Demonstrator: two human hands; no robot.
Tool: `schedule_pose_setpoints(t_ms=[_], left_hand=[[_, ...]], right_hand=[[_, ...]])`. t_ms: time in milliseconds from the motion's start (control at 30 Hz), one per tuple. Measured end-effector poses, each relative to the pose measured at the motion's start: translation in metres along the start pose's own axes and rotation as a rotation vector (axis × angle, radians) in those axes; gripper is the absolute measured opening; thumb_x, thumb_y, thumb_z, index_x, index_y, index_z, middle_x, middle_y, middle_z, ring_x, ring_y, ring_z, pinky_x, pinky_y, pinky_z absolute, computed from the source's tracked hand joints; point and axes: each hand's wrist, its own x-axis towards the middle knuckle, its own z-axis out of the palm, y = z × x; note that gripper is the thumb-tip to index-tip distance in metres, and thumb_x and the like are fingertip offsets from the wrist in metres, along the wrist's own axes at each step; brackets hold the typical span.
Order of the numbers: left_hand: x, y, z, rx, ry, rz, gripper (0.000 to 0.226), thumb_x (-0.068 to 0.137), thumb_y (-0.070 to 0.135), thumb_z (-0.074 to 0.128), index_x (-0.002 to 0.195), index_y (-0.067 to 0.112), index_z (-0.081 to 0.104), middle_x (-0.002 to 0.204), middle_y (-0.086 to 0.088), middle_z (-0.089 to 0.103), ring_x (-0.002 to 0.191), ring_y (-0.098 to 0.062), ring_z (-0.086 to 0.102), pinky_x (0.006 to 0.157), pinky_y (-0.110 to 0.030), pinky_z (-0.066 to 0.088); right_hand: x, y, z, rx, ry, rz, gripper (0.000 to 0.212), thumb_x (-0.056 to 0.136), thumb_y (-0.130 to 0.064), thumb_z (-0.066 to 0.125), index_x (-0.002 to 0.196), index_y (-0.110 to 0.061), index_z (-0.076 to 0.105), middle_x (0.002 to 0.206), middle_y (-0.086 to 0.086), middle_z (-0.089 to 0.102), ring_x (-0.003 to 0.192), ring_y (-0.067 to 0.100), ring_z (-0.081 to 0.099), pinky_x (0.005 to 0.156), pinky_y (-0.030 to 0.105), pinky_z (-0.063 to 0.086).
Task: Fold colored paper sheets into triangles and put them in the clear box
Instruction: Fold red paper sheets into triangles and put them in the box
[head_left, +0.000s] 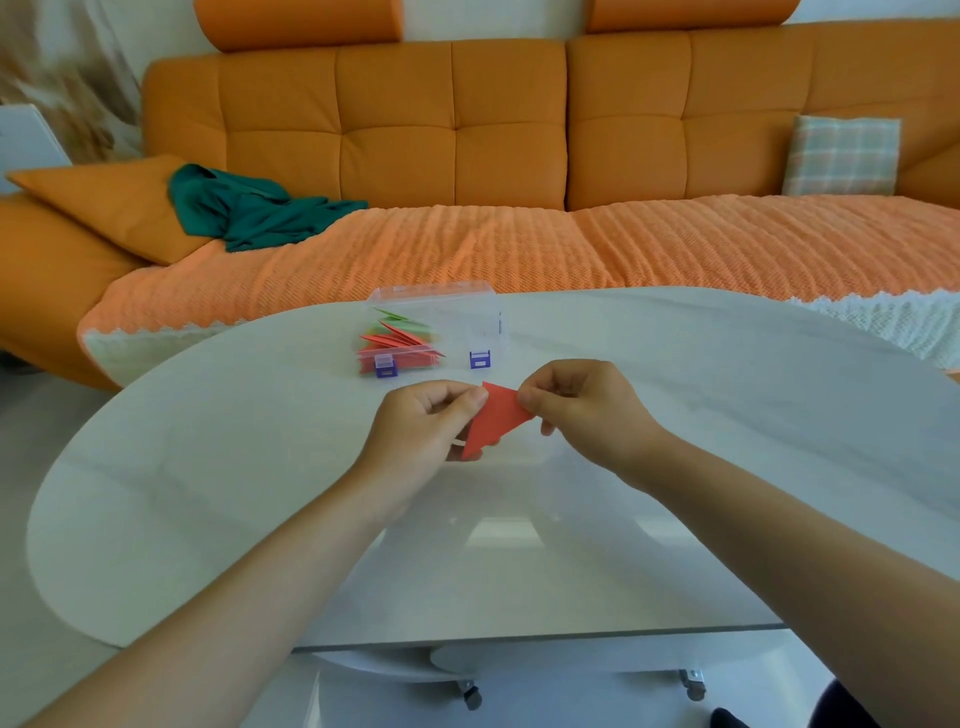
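Both forearms extend forward over the white table (208, 467). The left hand (421, 421) and right hand (582, 405) each pinch an edge of the red folded paper (496, 418), held above the tabletop. The clear box (441, 327), containing folded triangles (397, 345), sits just beyond the hands.

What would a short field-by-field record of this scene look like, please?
setting: white table in front of an orange sofa
held item: red paper, partly folded, between both hands
left hand: pinches the paper's left edge
right hand: pinches its upper right corner
clear box: on the table beyond the hands, purple latches at its front
box contents: red and green folded triangles, on its left side
other: green cloth on the sofa
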Motion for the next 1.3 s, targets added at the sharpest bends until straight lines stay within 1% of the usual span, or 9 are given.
schedule_pose_setpoints(t_ms=[167, 267, 533, 700, 900, 1033, 1100, 1167, 1300], left_hand=[[0.003, -0.002, -0.002, 0.204, 0.038, 0.07, 0.015, 0.091, 0.023, 0.07, 0.079, 0.019, 0.078, 0.075, 0.001, 0.075, 0.073, -0.021, 0.072, 0.068, -0.033, 0.06], [0.002, -0.001, -0.003, 0.346, -0.039, 0.127, 0.016, 0.091, 0.027, 0.07, 0.077, 0.021, 0.078, 0.07, 0.004, 0.074, 0.064, -0.013, 0.067, 0.065, -0.032, 0.054], [0.003, 0.005, -0.005, 0.48, -0.067, 0.173, 0.02, 0.088, 0.02, 0.067, 0.07, 0.023, 0.073, 0.066, 0.012, 0.07, 0.063, -0.003, 0.064, 0.061, -0.021, 0.051], [0.008, 0.008, -0.016, 0.395, -0.149, 0.043, 0.019, 0.089, 0.006, 0.061, 0.073, 0.006, 0.07, 0.071, -0.002, 0.075, 0.073, -0.019, 0.074, 0.077, -0.041, 0.063], [0.016, 0.0, -0.032, 0.472, -0.055, 0.108, 0.016, 0.09, 0.023, 0.064, 0.076, 0.021, 0.072, 0.075, 0.008, 0.074, 0.072, -0.016, 0.071, 0.077, -0.047, 0.061], [0.02, 0.003, -0.021, 0.351, -0.076, 0.193, 0.023, 0.08, 0.047, 0.068, 0.098, 0.033, 0.072, 0.087, 0.015, 0.071, 0.084, -0.002, 0.065, 0.082, -0.034, 0.056], [0.024, 0.004, -0.019, 0.358, -0.109, 0.208, 0.007, 0.088, 0.032, 0.07, 0.09, 0.026, 0.073, 0.08, 0.012, 0.071, 0.074, -0.002, 0.063, 0.078, -0.034, 0.053], [0.029, 0.005, -0.024, 0.352, -0.088, 0.235, 0.012, 0.092, 0.018, 0.067, 0.081, 0.019, 0.072, 0.073, 0.007, 0.069, 0.067, -0.005, 0.059, 0.071, -0.032, 0.051], [0.039, 0.013, -0.04, 0.317, -0.051, 0.265, 0.016, 0.092, 0.017, 0.069, 0.076, 0.017, 0.071, 0.072, 0.003, 0.069, 0.065, -0.008, 0.06, 0.066, -0.027, 0.048]], right_hand=[[-0.002, -0.001, 0.0, -0.125, -0.066, -0.015, 0.014, 0.09, -0.023, 0.065, 0.079, -0.026, 0.073, 0.071, -0.018, 0.068, 0.066, 0.006, 0.06, 0.062, 0.02, 0.048], [-0.004, -0.002, 0.005, -0.131, -0.069, -0.072, 0.011, 0.09, -0.028, 0.068, 0.082, -0.027, 0.074, 0.079, -0.012, 0.072, 0.077, 0.009, 0.066, 0.071, 0.025, 0.053], [-0.003, -0.006, 0.012, -0.085, -0.06, -0.072, 0.016, 0.092, -0.021, 0.065, 0.078, -0.024, 0.072, 0.074, -0.007, 0.07, 0.064, 0.009, 0.059, 0.057, 0.023, 0.049], [0.006, -0.005, 0.007, 0.07, 0.135, 0.004, 0.017, 0.092, -0.018, 0.065, 0.077, -0.02, 0.071, 0.071, -0.005, 0.068, 0.064, 0.008, 0.058, 0.059, 0.021, 0.047], [0.012, -0.001, -0.004, 0.149, 0.223, 0.051, 0.016, 0.095, -0.022, 0.063, 0.082, -0.019, 0.073, 0.082, -0.002, 0.068, 0.066, 0.005, 0.059, 0.06, 0.018, 0.046], [0.01, -0.003, 0.01, 0.177, 0.177, 0.027, 0.017, 0.095, -0.023, 0.065, 0.08, -0.021, 0.073, 0.077, -0.006, 0.067, 0.064, 0.005, 0.056, 0.058, 0.018, 0.043], [0.01, -0.006, 0.017, 0.203, 0.172, 0.018, 0.017, 0.095, -0.023, 0.065, 0.08, -0.023, 0.073, 0.076, -0.007, 0.068, 0.063, 0.005, 0.056, 0.058, 0.019, 0.043], [0.01, -0.007, 0.021, 0.198, 0.151, 0.012, 0.014, 0.095, -0.023, 0.066, 0.084, -0.022, 0.075, 0.072, -0.007, 0.068, 0.061, 0.006, 0.056, 0.059, 0.021, 0.044], [0.017, -0.008, 0.023, 0.108, 0.132, 0.033, 0.011, 0.091, -0.023, 0.071, 0.083, -0.019, 0.076, 0.059, -0.009, 0.064, 0.055, 0.005, 0.056, 0.059, 0.021, 0.048]])
